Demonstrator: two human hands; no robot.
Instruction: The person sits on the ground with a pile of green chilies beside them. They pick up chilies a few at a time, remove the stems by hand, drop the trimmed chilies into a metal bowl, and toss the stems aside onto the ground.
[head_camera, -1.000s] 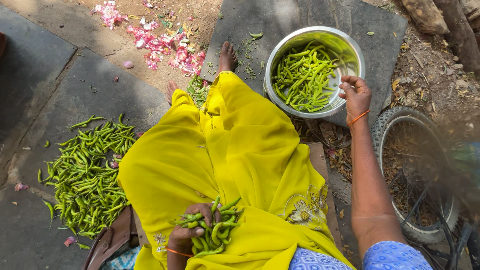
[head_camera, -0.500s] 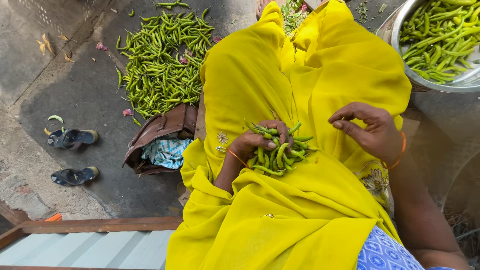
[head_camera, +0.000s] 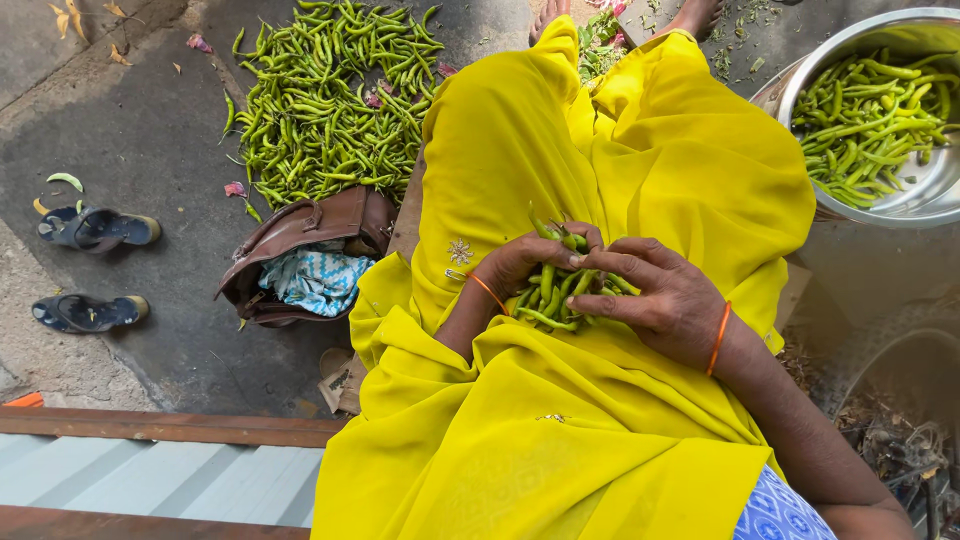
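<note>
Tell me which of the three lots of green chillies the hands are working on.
The small bunch in the lap, on the yellow cloth, under the left hand and right hand. The big pile lies on the ground; the others fill the steel bowl.

We see grey stone ground (head_camera: 150, 150). On it: chilli heap (head_camera: 320, 100) far left, brown bag (head_camera: 300, 250) near it, steel bowl (head_camera: 900, 200) far right. Two sandals (head_camera: 95, 270) lie left.

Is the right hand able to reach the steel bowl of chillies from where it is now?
Probably yes. The right hand rests on the chillies in the lap, and the steel bowl stands on that same side, with only yellow cloth between.
</note>
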